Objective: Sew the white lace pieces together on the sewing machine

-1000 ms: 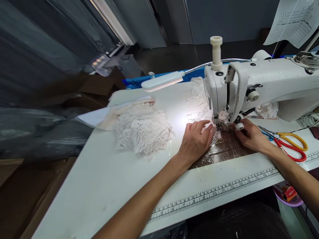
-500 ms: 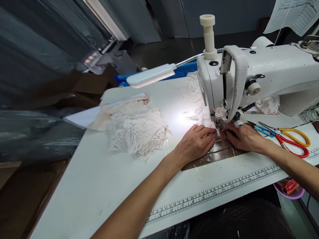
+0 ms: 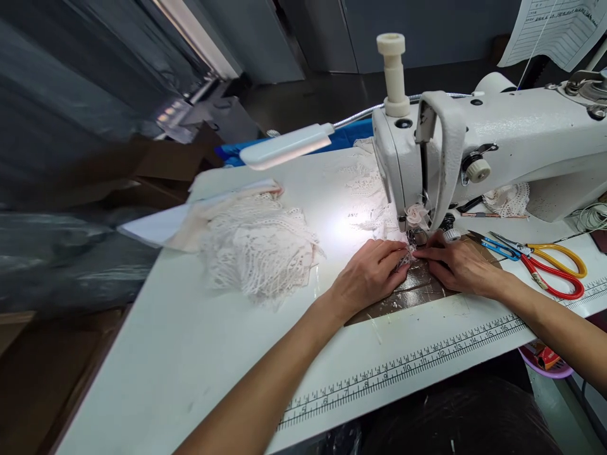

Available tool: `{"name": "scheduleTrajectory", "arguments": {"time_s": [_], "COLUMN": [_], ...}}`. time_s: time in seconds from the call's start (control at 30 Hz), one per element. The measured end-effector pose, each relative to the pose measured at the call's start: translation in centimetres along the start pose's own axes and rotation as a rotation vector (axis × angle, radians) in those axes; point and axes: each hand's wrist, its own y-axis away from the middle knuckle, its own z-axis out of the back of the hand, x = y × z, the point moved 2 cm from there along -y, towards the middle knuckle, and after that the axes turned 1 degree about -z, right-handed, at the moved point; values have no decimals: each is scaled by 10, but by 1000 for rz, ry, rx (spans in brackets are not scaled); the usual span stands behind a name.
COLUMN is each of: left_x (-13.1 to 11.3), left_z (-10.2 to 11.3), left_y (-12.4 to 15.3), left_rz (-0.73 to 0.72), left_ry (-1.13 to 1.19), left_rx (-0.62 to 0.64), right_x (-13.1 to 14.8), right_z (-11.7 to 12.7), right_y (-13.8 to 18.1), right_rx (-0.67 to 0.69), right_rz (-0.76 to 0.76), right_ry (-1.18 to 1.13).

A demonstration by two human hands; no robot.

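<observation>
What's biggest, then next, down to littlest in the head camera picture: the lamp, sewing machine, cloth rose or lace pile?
1. Sewing machine, though the picture's edge cuts it off
2. Lace pile
3. Lamp
4. Cloth rose

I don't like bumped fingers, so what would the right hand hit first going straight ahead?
The right hand would probably meet the lace right in front of it, then the left hand; depth there is unclear.

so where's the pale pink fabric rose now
In the head view, right of centre, the pale pink fabric rose is at the needle end of the white sewing machine, just above the pale lace between the left hand and right hand.
</observation>
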Motion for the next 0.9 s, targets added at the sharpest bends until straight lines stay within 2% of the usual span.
{"name": "scheduleTrajectory", "arguments": {"time_s": [0.17, 0.3, 0.43, 0.57, 0.7, 0.9], "left_x": [3, 10, 14, 12, 9, -1], "left_z": [2, 2, -2, -3, 0, 2], "left_y": [-3, -9, -12, -11, -8, -5], "left_rz": [39, 240, 428, 468, 429, 152], "left_ry": [13, 231, 348, 367, 316, 62], "left_rx": [85, 157, 136, 118, 133, 89], "right_x": [-1, -5, -9, -11, -12, -9], "right_z": [-1, -2, -2, -3, -4, -6], "right_y": [-1, -1, -1, -1, 0, 3], "right_rx": [30, 20, -16, -60, -98, -70], "right_rz": [-28, -70, -113, -113, -91, -65], "right_ry": [-43, -139, -236, -276, -280, -196]}}
